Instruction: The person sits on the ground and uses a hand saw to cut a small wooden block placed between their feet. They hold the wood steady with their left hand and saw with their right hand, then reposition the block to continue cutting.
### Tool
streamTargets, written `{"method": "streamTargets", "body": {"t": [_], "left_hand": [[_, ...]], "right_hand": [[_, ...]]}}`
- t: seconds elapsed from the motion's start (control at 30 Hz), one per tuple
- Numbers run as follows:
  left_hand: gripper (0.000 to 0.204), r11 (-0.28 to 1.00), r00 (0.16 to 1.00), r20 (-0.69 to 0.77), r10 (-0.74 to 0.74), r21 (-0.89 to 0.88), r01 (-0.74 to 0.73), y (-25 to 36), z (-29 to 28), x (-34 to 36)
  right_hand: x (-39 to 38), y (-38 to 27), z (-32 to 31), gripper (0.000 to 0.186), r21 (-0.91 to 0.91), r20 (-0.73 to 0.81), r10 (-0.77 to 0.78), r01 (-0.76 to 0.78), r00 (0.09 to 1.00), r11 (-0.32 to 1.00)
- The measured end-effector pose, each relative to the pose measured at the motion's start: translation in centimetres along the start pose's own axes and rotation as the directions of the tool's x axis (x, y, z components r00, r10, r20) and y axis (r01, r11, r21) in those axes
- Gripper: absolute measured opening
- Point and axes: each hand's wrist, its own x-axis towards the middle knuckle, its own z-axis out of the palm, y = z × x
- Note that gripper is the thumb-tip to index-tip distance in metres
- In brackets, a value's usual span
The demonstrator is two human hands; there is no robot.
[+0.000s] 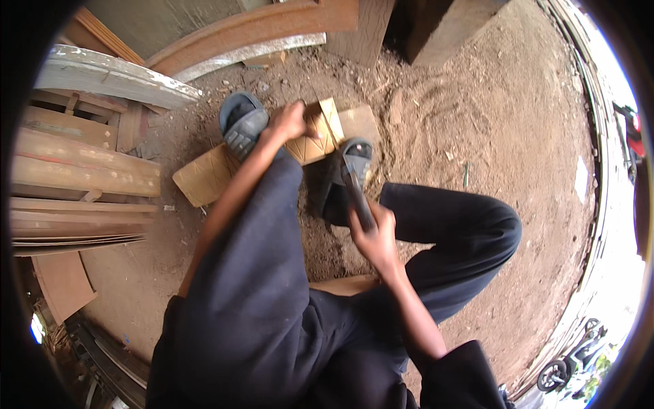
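Note:
My left hand (290, 123) is closed at the upper left edge of a light wooden block (327, 126) with dark lines across it. What its fingers grip is hidden. Fingers wrapped, my right hand (376, 235) holds a dark, long, narrow tool (355, 194) that points up toward my right foot; its kind is not clear. A wooden board (204, 176) lies under the block on the ground and reaches out to the left. My feet, in grey slide sandals (246, 126), stand on either side of the block.
Curved wooden frame pieces (252, 34) and a white-painted plank (116, 75) stand at the far left. Stacked boards (82, 163) fill the left side. A wooden post (449, 31) is at the back. Bare dirt (477, 129) stretches right, toward a parked motorcycle (555, 375).

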Motion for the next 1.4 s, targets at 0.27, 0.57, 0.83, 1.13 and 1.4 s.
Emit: {"method": "streamTargets", "body": {"t": [0.27,0.57,0.83,1.13,1.4], "left_hand": [[0.095,0.999,0.999,-0.041,0.031,-0.007,-0.031,0.0,0.5,0.9],[0.097,0.997,0.997,-0.046,0.055,-0.055,-0.058,-0.3,0.3,1.0],[0.094,1.000,0.999,-0.036,0.026,-0.009,-0.026,-1.0,0.3,1.2],[0.093,0.996,0.991,-0.095,0.093,0.014,-0.092,-1.0,1.0,0.9],[0.094,0.995,0.997,-0.010,0.082,-0.062,-0.082,-1.4,0.5,2.1]], "right_hand": [[2.8,-2.1,0.1,0.021,-0.071,0.028,0.191,-0.189,0.981,0.979],[-3.7,-3.4,-2.5,0.010,0.018,0.010,0.178,-0.178,0.984,0.984],[-1.4,-1.6,-1.3,0.011,-0.014,0.021,0.011,-0.011,1.000,1.000],[2.2,-0.7,2.2,0.020,-0.026,0.012,0.157,-0.157,0.987,0.987],[-0.6,-1.9,-1.7,0.013,0.008,0.022,0.162,-0.162,0.987,0.987]]}}
